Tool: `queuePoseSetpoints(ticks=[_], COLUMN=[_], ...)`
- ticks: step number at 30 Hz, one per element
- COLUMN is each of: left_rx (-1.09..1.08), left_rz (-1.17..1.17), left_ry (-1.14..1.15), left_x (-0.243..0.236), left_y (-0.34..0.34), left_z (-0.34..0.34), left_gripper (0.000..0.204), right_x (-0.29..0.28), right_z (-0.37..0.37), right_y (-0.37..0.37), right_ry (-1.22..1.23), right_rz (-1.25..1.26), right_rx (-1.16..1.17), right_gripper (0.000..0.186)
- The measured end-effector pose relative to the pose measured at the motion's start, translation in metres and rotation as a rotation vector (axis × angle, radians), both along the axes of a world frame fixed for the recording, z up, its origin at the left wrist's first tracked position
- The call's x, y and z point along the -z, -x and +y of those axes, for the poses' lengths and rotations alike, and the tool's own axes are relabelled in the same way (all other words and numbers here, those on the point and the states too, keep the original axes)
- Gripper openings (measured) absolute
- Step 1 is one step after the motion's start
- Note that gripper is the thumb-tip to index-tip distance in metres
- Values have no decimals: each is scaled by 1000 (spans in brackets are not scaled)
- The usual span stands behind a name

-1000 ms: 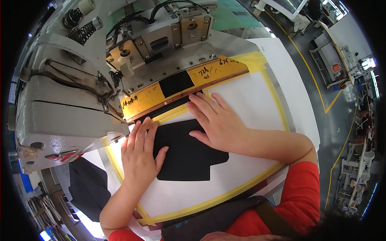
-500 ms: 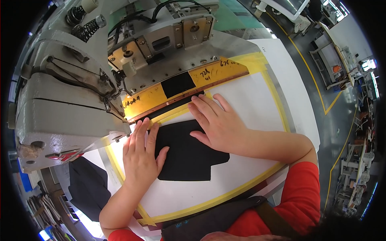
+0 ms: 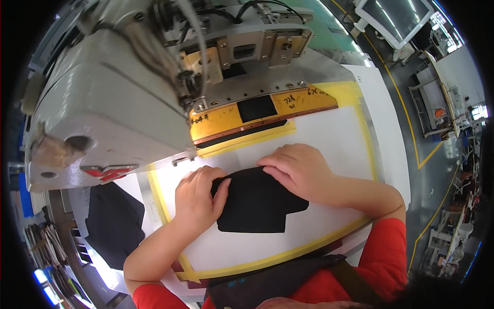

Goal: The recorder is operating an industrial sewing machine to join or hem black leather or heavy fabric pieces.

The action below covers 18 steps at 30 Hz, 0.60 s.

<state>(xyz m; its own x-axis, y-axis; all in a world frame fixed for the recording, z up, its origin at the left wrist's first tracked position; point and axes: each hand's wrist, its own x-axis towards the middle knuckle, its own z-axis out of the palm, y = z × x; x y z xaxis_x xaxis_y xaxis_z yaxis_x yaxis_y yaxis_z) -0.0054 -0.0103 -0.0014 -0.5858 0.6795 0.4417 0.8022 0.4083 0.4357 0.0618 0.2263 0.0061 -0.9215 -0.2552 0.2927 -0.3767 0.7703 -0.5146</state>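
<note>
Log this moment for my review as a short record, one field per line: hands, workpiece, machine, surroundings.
Left hand: touching the upper left corner of the flat black fabric piece; grip partly hidden
Right hand: touching the fabric's upper right edge; grip partly hidden
Workpiece: the black fabric, with a stepped lower right corner, over a white board bordered in yellow tape
Machine: large pale grey machine head, left; yellow plate with a copper-coloured edge beyond the hands
Surroundings: more black fabric, left; white-framed monitor, upper right

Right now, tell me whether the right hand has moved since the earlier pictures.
Yes: the right hand has drawn back toward the person, from reaching across the yellow tape strip to clear of it on the near side.
</note>
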Motion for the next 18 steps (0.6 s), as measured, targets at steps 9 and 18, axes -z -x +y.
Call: queuePoseSetpoints(ticks=[9,18], left_rx=[-26,-96], left_rz=[222,1], left_ry=[28,321], left_x=[-8,-5], left_y=[-10,-13], left_z=[-6,-3], left_gripper=[40,55], right_x=[-9,-13], right_z=[-12,-5], right_y=[68,76], right_ry=[-53,-78], right_rz=[-106,-254], right_rx=[119,143], right_gripper=[20,19])
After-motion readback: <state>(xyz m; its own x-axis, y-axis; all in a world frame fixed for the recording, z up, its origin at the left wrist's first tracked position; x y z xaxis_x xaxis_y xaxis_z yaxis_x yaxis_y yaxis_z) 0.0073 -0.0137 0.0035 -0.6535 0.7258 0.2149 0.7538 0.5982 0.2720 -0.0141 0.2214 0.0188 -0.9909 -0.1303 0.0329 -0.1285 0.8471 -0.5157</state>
